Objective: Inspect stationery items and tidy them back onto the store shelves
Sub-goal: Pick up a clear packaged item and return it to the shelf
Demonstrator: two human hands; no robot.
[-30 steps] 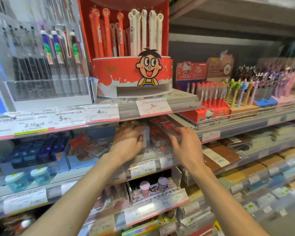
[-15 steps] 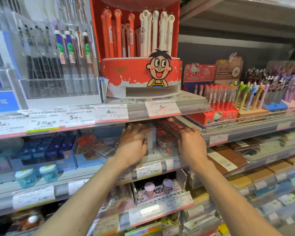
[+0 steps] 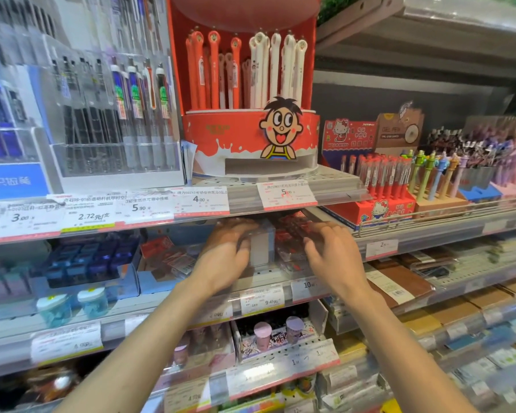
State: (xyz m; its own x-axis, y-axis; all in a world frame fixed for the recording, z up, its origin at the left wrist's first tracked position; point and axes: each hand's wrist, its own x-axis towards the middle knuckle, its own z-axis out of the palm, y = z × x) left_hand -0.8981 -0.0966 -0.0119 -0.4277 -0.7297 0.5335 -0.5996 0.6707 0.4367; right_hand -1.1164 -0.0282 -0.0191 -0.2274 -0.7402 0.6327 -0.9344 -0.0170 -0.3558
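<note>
Both my hands reach into the second shelf (image 3: 268, 280), under the red cartoon pen display (image 3: 251, 141). My left hand (image 3: 225, 256) lies palm down with fingers stretched forward over clear packaging, just left of a white upright divider (image 3: 262, 248); motion blur hides its fingertips. My right hand (image 3: 331, 253) rests its fingers on the red clear-wrapped stationery packs (image 3: 289, 245) right of the divider. Neither hand visibly lifts anything.
Price-tag strips (image 3: 262, 302) edge every shelf. Blue boxed items (image 3: 87, 260) and two small blue jars (image 3: 72, 305) sit to the left. Red Hello Kitty pens (image 3: 382, 183) and character pens stand on the upper right shelf. Brown notebooks (image 3: 399, 281) lie to the right.
Both hands have pushed further back into the shelf, and the right hand has settled lower onto the red packs. My view has drawn closer to the shelves.
</note>
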